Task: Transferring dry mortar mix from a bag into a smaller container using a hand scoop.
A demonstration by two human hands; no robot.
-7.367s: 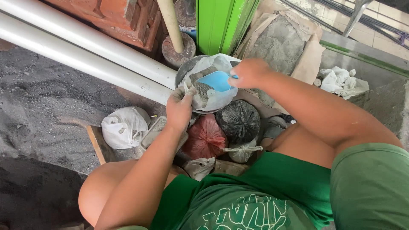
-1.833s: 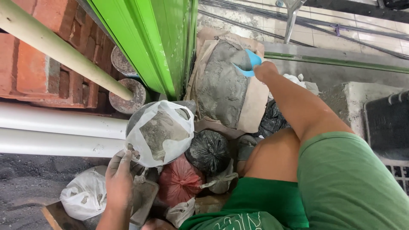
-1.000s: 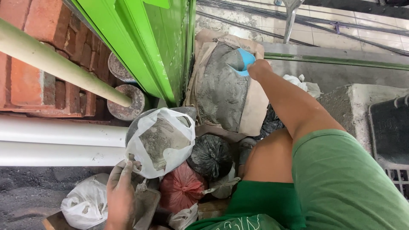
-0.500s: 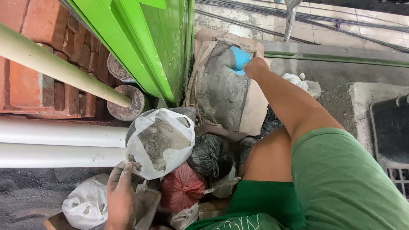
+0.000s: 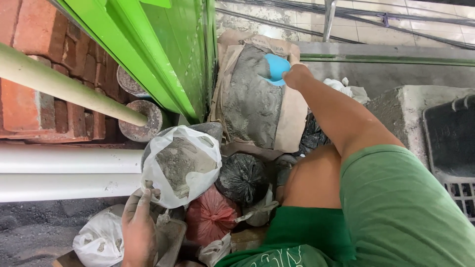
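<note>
Small blue plastic scoop (image 5: 275, 68) sits in the grey cement powder (image 5: 253, 101) at the top end of an open brown paper sack (image 5: 294, 116), which leans between the green metal door frame (image 5: 163, 64) and a grey concrete ledge (image 5: 391, 74). Right hand (image 5: 296, 76) is closed around the scoop's near edge, arm stretched out over the sack.

Left hand (image 5: 138, 227) pinches the rim of a white plastic bag (image 5: 180, 165), fingers clamped on its lower-left edge. Bag is open, mouth up, partly filled with grey powder, lining a grey round bucket whose rim shows behind it.

Just beside the white bag: a tied black plastic bag (image 5: 242, 178), and below that a tied red plastic bag (image 5: 210, 217). Another white plastic bag (image 5: 99, 242), crumpled, lies left of the left hand.

Further left: two white plastic pipes (image 5: 64, 173) running horizontally, a pale beige pipe (image 5: 64, 86) slanting across the red brick wall (image 5: 34, 99). Dark metal grate (image 5: 452, 143) at far right.
</note>
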